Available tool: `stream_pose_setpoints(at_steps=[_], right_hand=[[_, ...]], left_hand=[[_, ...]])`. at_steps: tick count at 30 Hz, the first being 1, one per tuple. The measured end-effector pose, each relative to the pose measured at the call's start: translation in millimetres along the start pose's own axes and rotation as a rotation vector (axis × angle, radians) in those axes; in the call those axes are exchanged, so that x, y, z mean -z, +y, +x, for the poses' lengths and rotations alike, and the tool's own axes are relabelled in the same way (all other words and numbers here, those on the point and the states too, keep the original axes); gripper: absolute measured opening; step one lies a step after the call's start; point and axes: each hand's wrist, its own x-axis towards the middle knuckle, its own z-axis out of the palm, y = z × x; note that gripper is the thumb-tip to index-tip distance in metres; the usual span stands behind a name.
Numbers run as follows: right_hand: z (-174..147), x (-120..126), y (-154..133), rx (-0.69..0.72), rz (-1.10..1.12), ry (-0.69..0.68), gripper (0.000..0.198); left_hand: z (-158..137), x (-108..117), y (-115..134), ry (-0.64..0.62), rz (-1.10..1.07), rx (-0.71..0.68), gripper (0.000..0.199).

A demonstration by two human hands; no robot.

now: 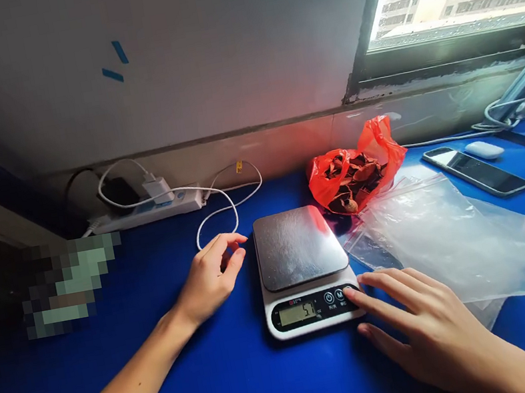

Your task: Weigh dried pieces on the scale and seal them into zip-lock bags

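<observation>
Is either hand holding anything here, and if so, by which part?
Nothing is held. The left hand is empty beside the scale; the right hand only has its index fingertip at the button panel.

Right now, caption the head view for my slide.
Right hand at the buttons of a digital scale, left hand beside it, red plastic bag behind.

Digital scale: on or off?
On. Digits, apparently 5.7, show on the display of the digital scale.
</observation>
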Motion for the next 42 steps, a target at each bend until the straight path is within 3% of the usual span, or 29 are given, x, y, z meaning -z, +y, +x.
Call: stream_pose_setpoints(at_steps=[4,7,11,13,16,20,29,32,35,38,42], right_hand=[[5.9,-2.3,-8.6,-0.088,0.054,-0.014,0.021],[13.7,4.3,-6.3,-0.072,0.128,-0.016,0.017],[39.4,14.8,28.3,-0.077,0.325,0.052,0.019],[58.4,12.7,57.1,-0.14,0.207,0.087,0.02],[84.6,-1.3,97.1,-0.162,-0.072,-0.129,0.029],[101.4,-22.4,122.6,-0.194,-0.186,-0.345,0.028],[95.7,-29.2,136.8,-0.381,-0.078,-0.206,0.026],[94.9,-25.9,142.3,-0.371,-0.093,-0.143,0.027],[92.6,-21.5,145.5,-0.332,-0.166,-0.136,0.027],[89.2,-17.4,144.0,-0.358,-0.222,-0.216,0.023],[88.4,-11.5,135.2,-0.348,-0.184,-0.233,0.023]], left_hand=[[-0.1,0.0,2.1,-0.038,-0.015,0.006,0.026],[0.1,0.2,1.8,-0.057,-0.014,0.016,0.028],[-0.6,-1.1,2.1,-0.063,-0.023,0.027,0.028],[-1.3,-2.1,3.6,-0.07,-0.024,0.009,0.027],[-3.1,-2.9,7.1,-0.08,-0.009,-0.039,0.025],[-6.1,-2.7,10.1,-0.085,0.003,-0.058,0.027],[2.0,7.6,-4.8,0.061,0.004,0.051,0.035],[5.6,13.6,-12.0,0.088,0.021,0.076,0.033],[6.6,15.5,-14.5,0.067,0.046,0.083,0.033],[5.6,13.7,-11.4,0.0,0.1,0.067,0.033],[4.2,11.9,-5.8,-0.043,0.115,0.032,0.033]])
